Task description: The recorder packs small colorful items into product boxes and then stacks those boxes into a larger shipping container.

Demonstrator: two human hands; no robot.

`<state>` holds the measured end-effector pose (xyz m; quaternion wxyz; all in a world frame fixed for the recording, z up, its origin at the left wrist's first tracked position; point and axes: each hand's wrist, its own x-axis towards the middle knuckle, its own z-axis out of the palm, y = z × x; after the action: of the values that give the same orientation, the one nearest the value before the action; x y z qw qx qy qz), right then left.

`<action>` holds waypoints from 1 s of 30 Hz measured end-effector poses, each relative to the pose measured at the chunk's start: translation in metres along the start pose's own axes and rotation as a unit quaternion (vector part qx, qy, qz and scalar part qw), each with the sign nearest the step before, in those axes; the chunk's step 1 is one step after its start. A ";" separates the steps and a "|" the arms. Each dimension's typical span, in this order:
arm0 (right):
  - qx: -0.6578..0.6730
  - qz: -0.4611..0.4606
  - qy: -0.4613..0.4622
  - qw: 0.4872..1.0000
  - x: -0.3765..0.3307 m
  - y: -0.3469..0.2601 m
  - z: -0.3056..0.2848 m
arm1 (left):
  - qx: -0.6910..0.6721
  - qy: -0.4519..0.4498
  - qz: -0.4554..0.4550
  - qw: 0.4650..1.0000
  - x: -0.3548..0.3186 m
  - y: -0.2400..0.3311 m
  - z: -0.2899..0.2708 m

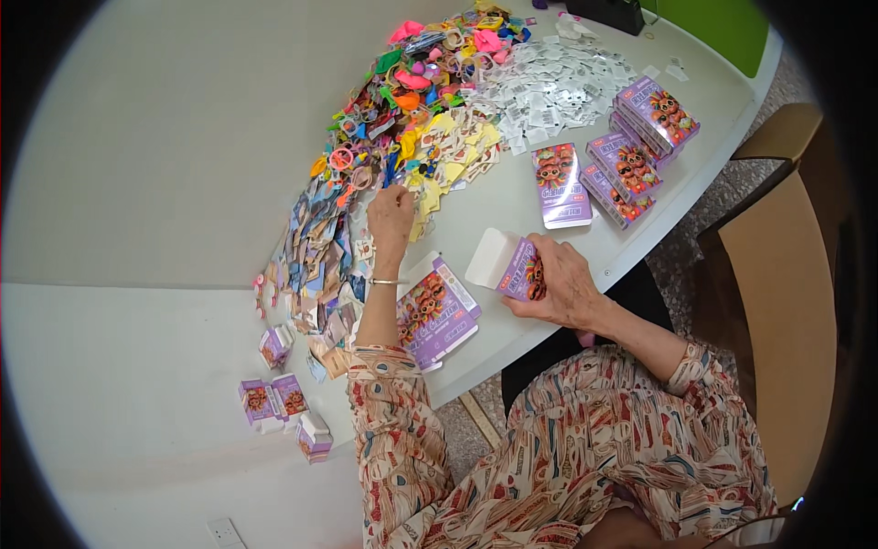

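Note:
My right hand [564, 285] grips a small purple carton [525, 272] printed with round cartoon figures. The carton's white end flap [493, 258] stands open toward the left. Farther left, my left hand [391, 220] reaches to the edge of a heap of small colourful trinkets [407, 87], its fingers drawn together. Something blue shows at the fingertips; I cannot make out whether it is held. Yellow and cream paper pieces [453, 151] lie to the right of that hand. Beside my left wrist, flattened purple cartons [437, 311] lie on the table.
At the right stand several filled-out purple cartons [655, 114], with one lying apart [561, 186]. White square packets [549, 82] are heaped at the back. Bluish paper cards [320, 247] spread at the left, near small cartons [274, 398]. A chair [777, 256] stands at the right.

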<state>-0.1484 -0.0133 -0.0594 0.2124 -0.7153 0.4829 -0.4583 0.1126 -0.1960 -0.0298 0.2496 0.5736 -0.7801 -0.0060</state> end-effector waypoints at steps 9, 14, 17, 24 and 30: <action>0.008 0.011 -0.009 1.000 -0.002 0.002 -0.001 | 0.059 -0.057 0.007 0.997 0.000 -0.011 0.013; 0.011 0.007 -0.002 1.000 -0.002 0.001 0.004 | -0.036 -0.003 -0.009 0.999 0.003 -0.014 0.005; 0.009 0.011 -0.004 1.000 -0.001 -0.002 0.007 | -0.241 -0.044 -0.121 0.962 0.003 0.007 -0.029; -0.019 0.025 -0.003 0.999 0.000 -0.001 0.005 | -0.464 -0.109 -0.110 0.872 -0.055 0.145 -0.076; -0.031 0.006 0.016 0.999 -0.002 0.000 0.006 | -0.109 -0.070 0.128 0.983 -0.086 0.161 -0.071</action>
<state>-0.1433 -0.0126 -0.0632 0.1846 -0.7113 0.5044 -0.4533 0.0155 -0.0445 0.0468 0.2539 0.4364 -0.8574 -0.0993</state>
